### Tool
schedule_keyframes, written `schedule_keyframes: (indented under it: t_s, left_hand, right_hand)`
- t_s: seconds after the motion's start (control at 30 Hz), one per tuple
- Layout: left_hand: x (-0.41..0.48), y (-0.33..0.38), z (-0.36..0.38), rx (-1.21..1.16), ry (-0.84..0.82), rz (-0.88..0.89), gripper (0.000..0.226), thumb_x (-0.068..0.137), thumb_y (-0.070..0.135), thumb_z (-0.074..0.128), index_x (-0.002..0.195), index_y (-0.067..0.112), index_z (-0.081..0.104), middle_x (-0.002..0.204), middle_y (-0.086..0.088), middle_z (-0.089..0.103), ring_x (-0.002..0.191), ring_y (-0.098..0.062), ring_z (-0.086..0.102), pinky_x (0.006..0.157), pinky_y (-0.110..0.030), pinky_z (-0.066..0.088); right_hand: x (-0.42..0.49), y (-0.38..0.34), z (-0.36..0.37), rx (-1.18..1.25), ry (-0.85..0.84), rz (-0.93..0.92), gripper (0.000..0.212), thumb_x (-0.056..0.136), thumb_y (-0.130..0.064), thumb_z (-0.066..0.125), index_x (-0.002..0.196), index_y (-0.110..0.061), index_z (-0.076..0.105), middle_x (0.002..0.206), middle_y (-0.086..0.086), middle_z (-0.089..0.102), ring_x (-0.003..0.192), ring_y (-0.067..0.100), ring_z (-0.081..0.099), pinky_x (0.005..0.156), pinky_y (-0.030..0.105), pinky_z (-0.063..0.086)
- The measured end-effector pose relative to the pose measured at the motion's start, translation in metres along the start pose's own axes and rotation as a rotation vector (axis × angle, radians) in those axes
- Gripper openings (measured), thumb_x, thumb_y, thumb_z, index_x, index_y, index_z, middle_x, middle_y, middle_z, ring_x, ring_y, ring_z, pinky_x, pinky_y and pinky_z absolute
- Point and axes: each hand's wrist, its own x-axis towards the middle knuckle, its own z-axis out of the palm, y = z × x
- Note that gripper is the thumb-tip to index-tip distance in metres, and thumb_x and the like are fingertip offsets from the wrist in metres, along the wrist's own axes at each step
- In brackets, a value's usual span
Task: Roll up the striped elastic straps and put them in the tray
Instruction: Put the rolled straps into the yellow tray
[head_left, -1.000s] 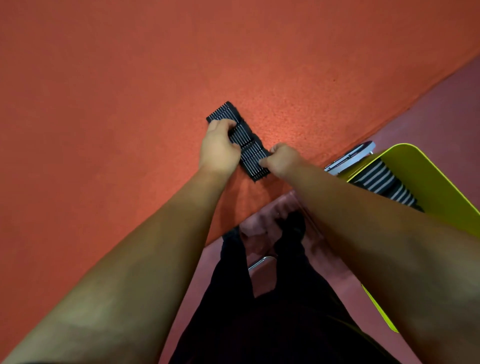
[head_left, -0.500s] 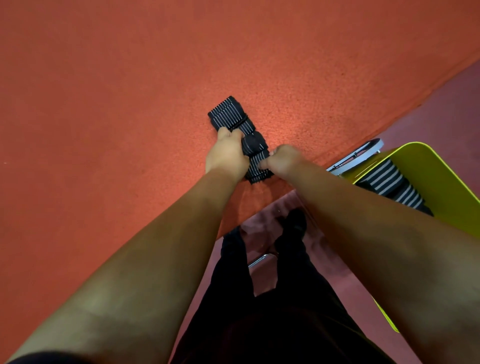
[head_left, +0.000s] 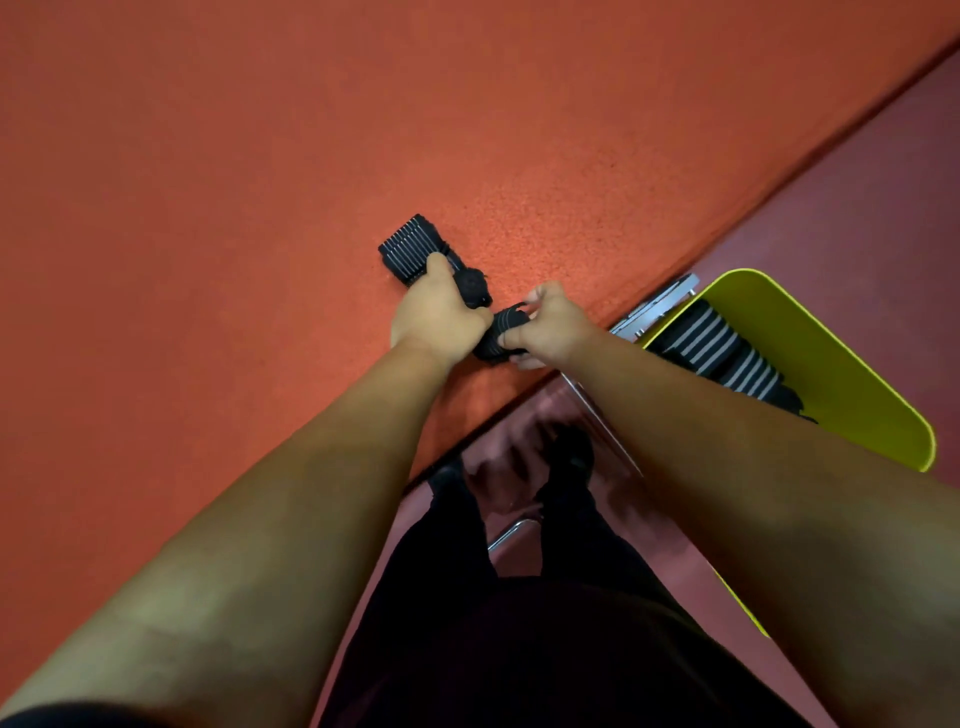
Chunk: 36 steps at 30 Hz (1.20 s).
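Observation:
A black elastic strap with thin white stripes (head_left: 410, 249) lies on the orange table top (head_left: 260, 182), its far end flat. My left hand (head_left: 439, 317) grips its middle, where the strap bunches into a dark fold. My right hand (head_left: 550, 327) pinches the near end, which is curled into a small roll at the table's edge. A yellow-green tray (head_left: 831, 338) stands to the right, below table height, with rolled striped straps (head_left: 722, 348) inside it.
A metal clamp or bracket (head_left: 654, 312) sits at the table edge between my right hand and the tray. Below the edge are dark red floor, my black trousers and shoes, and a metal chair bar (head_left: 511, 535).
The near end of the strap has gone from lying flat to curled into a roll under my right hand. My left hand slid along the strap and now grips its bunched middle.

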Motion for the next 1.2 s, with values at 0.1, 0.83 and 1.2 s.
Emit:
schedule_keyframes:
  t_s: [0.1,0.83,1.2]
  left_hand:
    - [-0.004,0.033,0.001,-0.008,0.007,0.07,0.046,0.084,0.028,0.074,0.115,0.017,0.042,0.1,-0.005,0.067,0.086,-0.032,0.064,0.075,-0.039,0.049]
    - [-0.09,0.236,0.188,0.237,-0.548,0.624,0.037,0.086,0.023,0.077,0.116,0.027,0.055,0.118,-0.008,0.057,0.099,-0.031,0.062,0.087,-0.035,0.051]
    - [-0.103,0.226,0.271,0.439,-0.714,0.683,0.049,0.087,0.02,0.083,0.131,0.019,0.06,0.124,-0.007,0.066,0.113,-0.03,0.064,0.082,-0.036,0.047]
  right_hand:
    - [-0.015,0.0,-0.035,0.002,0.014,-0.082,0.087,0.085,0.0,0.078,0.154,-0.035,0.038,0.098,0.016,0.068,0.073,0.032,0.076,0.072,0.047,0.069]
    - [-0.152,0.172,-0.246,-0.052,0.398,0.191,0.012,0.089,-0.016,0.066,0.098,-0.018,0.074,0.087,0.012,0.078,0.077,0.034,0.076,0.083,0.053,0.067]
    - [-0.129,0.227,-0.228,-0.334,0.326,0.363,0.031,0.095,-0.018,0.069,0.125,-0.009,0.069,0.121,0.014,0.073,0.11,0.034,0.072,0.079,0.034,0.055]
